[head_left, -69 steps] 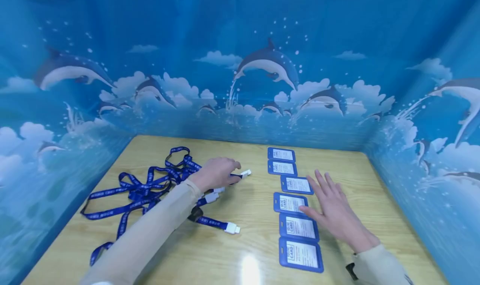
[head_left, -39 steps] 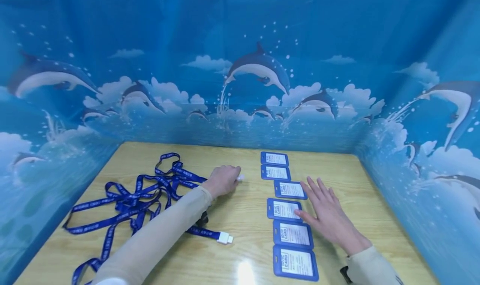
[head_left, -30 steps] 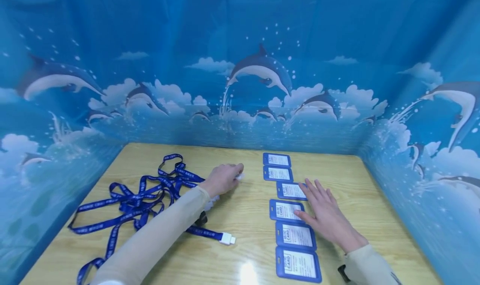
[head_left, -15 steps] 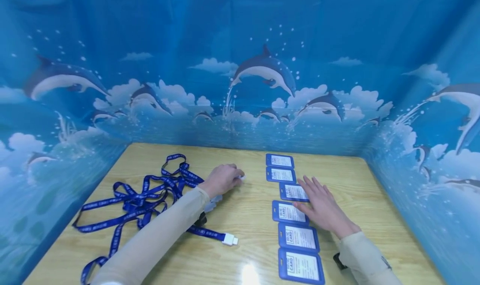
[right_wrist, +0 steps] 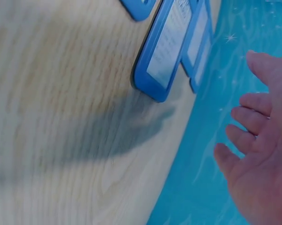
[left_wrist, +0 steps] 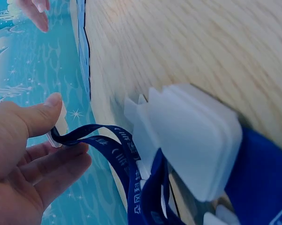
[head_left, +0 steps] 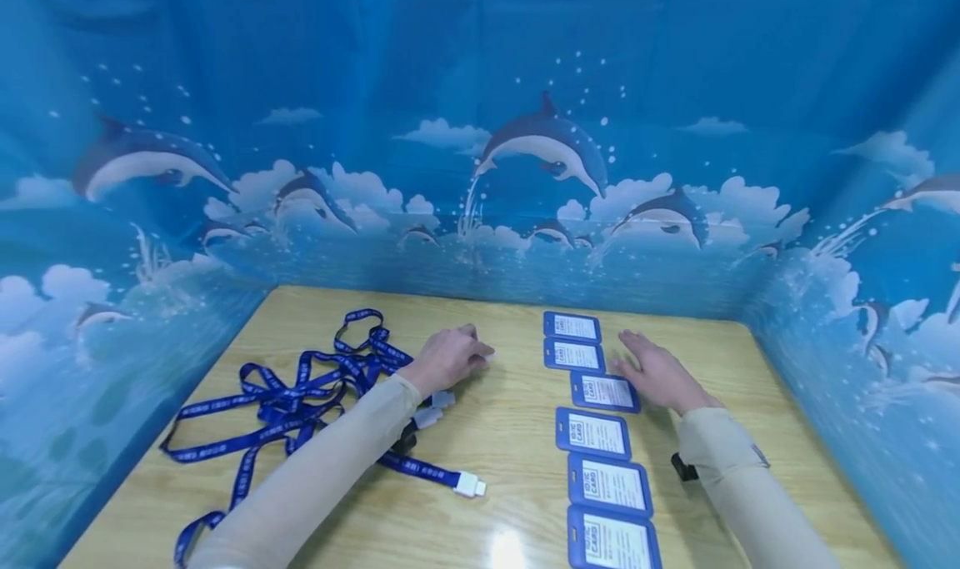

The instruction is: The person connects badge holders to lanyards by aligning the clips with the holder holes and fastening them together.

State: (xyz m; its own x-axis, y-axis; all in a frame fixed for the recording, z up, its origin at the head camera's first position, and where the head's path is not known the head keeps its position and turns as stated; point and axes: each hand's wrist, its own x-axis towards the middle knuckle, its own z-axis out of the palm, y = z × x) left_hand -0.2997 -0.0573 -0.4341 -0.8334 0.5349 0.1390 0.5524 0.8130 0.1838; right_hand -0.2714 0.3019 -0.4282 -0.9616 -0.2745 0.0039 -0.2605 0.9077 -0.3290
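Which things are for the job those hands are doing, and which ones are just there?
Probably for the job:
- the blue lanyard whose white clip the left hand pinches
- the tangled lanyards on the left
- the six blue card holders, beside the right hand

Just there:
- the wooden table underneath
- the dolphin curtain around it

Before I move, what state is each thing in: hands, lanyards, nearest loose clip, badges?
Left hand: pinching the held lanyard's clip end
Right hand: relaxed, holding nothing, near the third badge from the far end
Held lanyard: strap trailing from the fingers
Lanyard pile: tangled
Nearest loose clip: attached to no badge
Six badges: flat, unclipped
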